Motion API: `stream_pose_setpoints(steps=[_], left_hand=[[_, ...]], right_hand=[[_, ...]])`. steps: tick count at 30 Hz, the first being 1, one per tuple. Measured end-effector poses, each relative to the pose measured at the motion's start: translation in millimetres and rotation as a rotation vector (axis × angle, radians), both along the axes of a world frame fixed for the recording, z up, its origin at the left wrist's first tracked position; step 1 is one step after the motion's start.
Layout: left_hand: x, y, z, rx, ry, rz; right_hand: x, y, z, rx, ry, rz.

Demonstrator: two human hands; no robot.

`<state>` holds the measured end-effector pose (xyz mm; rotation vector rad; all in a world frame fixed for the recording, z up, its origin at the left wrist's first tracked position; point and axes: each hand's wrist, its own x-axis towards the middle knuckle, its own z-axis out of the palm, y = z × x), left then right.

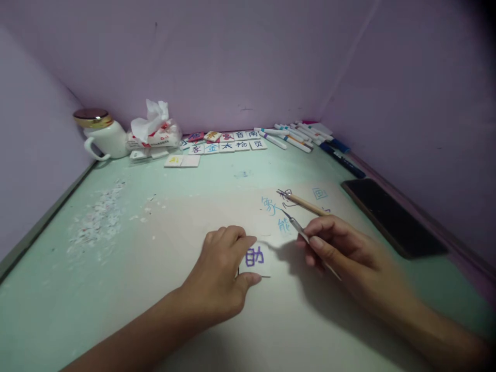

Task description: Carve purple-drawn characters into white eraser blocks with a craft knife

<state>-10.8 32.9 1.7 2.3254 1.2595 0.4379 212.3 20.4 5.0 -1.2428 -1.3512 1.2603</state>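
Note:
My left hand (225,266) is closed on a small white tile (256,257) that bears a purple written character. Its thumb and forefinger grip opposite edges, and the palm side is hidden. Held like a pen, a slim metal craft knife (298,227) is in my closed right hand (341,245). Its thin tip points up and left, apart from the tile, over a pale sheet (174,232) with blue and dark characters. Just beyond the knife lies a wooden-handled tool (308,203), its near end partly behind my right hand.
Several lettered tiles (227,146) stand in rows at the back, beside markers (292,137). A tissue pack (155,134) and a lidded white mug (110,138) are at back left. White shavings (98,217) lie left; a dark phone (391,217) lies right.

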Motion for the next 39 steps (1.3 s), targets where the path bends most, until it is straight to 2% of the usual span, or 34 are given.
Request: stream_pose_setpoints(steps=[3, 5, 9, 14, 17, 26, 32, 35, 39], left_hand=[[-1, -2, -4.3, -0.002, -0.054, 0.032], [-3, -4, -7.1, -0.015, -0.085, 0.062], [-6, -6, -8.8, -0.050, -0.095, 0.109], [-7, -6, -8.5, -0.020, -0.075, 0.086], [-8, -5, -9.3, 0.004, -0.080, 0.081], [-8, -6, -13.3, 0.052, -0.102, 0.072], [-8, -5, -12.8, 0.074, -0.093, 0.056], [-8, -6, -12.9, 0.067, -0.100, 0.058], [-8, -7, -14.1, 0.071, -0.109, 0.075]], right_hand=[[-1, 6, 9.4, -0.128, 0.119, 0.124], [-2, 10, 14.9, -0.142, 0.133, 0.165], [-7, 17, 16.7, -0.028, 0.052, 0.128], [-5, 13, 12.9, 0.117, -0.186, 0.032], [-2, 10, 13.5, 0.135, -0.191, 0.028], [0, 7, 5.9, -0.194, 0.155, 0.164], [-3, 6, 6.2, -0.335, 0.261, 0.131], [-3, 7, 4.7, -0.369, 0.333, 0.172], [-3, 10, -1.4, -0.356, 0.318, 0.161]])
